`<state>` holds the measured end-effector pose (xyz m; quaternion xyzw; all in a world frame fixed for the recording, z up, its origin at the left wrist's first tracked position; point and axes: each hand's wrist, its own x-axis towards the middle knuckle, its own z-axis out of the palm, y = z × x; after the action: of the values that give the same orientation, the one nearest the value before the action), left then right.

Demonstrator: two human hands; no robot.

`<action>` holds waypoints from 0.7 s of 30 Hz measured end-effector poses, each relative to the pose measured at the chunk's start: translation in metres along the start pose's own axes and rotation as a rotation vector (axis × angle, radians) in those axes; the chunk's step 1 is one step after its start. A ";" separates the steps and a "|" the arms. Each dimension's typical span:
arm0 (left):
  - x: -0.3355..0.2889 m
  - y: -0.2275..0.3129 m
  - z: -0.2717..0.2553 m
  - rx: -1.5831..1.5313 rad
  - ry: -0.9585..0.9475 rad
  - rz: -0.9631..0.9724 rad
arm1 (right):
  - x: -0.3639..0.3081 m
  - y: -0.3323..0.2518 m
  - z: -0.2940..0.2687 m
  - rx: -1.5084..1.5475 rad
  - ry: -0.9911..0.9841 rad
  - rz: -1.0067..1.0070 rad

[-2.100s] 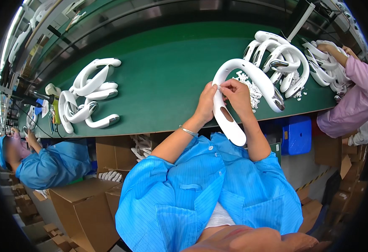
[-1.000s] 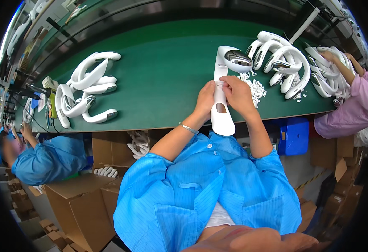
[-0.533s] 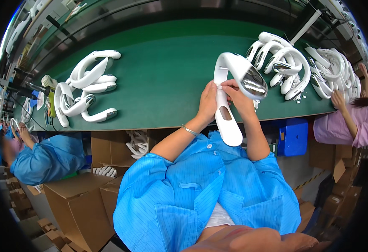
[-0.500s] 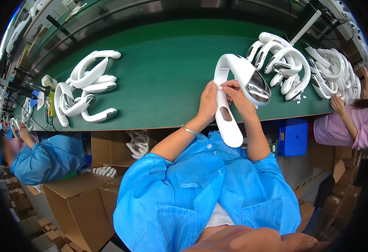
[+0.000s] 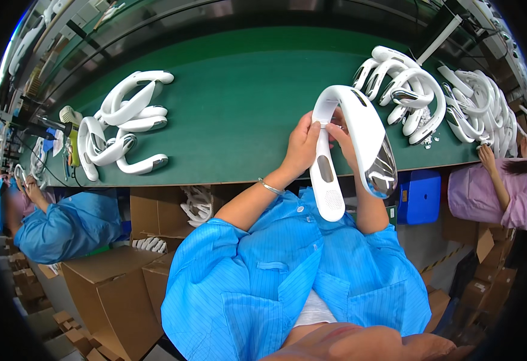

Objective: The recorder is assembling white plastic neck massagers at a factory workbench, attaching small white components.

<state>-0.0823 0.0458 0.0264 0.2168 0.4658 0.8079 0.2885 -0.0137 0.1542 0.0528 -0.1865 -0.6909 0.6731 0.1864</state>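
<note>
A white U-shaped neckband device (image 5: 359, 123) with a shiny chrome oval end is held up over the table's near edge. One arm of it, with a dotted patch and a grey oval window, points down toward my chest. My left hand (image 5: 302, 145) is closed around that arm from the left, thumb pressed on it. From the other side my right hand (image 5: 346, 144) closes on the same arm, thumb against its inner face; the device partly hides the fingers. Whether a small part sits between my fingertips, I cannot tell.
More white neckbands (image 5: 122, 129) lie left on the green table (image 5: 233, 108), and others (image 5: 411, 90) are piled right, beside small white bits (image 5: 430, 142). A blue bin (image 5: 418, 195) and cardboard boxes (image 5: 119, 295) stand below. Co-workers sit at both sides.
The neckband has turned in my hands, its dotted end swinging toward me and its chrome end moving down and right. The co-worker's hand at right has shifted slightly.
</note>
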 end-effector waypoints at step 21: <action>0.012 -0.002 -0.002 -0.165 -0.007 -0.348 | 0.004 0.025 -0.020 0.295 -0.138 0.159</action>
<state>-0.0918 0.0538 0.0246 0.1115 0.4273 0.7807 0.4422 -0.0067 0.1735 0.0288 -0.1649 -0.5789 0.7909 0.1101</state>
